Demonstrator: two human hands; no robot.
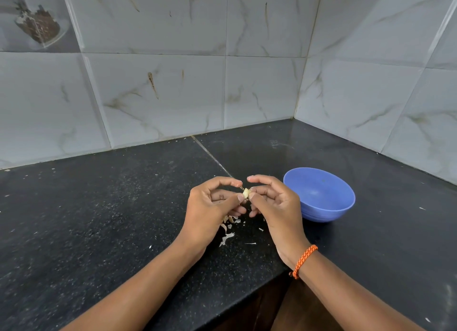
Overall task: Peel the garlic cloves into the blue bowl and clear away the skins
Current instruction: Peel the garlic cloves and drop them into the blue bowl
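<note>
Pinching small, light, slippery clove (245, 193) between thumbs and fingertips of left hand (210, 207) and right hand (274, 207), left of bowl (321, 207); gripping firm flesh, tearing papery skins (227, 238).

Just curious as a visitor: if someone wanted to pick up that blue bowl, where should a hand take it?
By the rim, from above: the bowl stands upright and open, its walls curve in toward a narrow base, and that near-left edge lies closest to the right hand.

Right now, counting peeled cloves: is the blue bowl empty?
Empty: the blue bowl shows only bare blue inside, no cloves.
</note>
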